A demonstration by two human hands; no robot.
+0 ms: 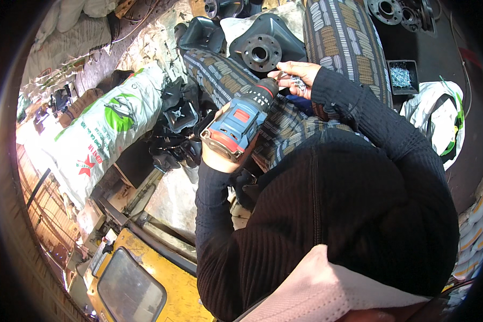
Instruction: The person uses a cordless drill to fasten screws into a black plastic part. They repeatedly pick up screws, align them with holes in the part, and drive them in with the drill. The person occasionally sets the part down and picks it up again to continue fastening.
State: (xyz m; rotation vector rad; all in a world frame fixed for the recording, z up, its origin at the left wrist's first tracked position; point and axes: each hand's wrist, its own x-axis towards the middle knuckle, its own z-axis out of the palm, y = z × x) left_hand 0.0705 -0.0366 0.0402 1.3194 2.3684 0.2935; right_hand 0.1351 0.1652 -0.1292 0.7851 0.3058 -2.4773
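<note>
My left hand [220, 159] is wrapped round a blue and red cordless drill [240, 122]. Its black chuck [266, 87] points up and right, toward my other hand. Several small silvery screws [296, 82] are in my right hand [301, 71], whose thumb and forefinger pinch together by the chuck tip. Whether a screw sits on the bit is too small to tell. Just beyond both hands, between my knees, lies a dark plastic housing [276, 31] with a round metal flange [261, 52] on it.
A black tray [406, 91] of screws stands at the right, near a white bag [434, 115]. More metal flanges [386, 9] lie at the far right. Black plastic parts [181, 115] are piled on the left beside a large white sack [110, 126]. A yellow machine panel [182, 284] is at lower left.
</note>
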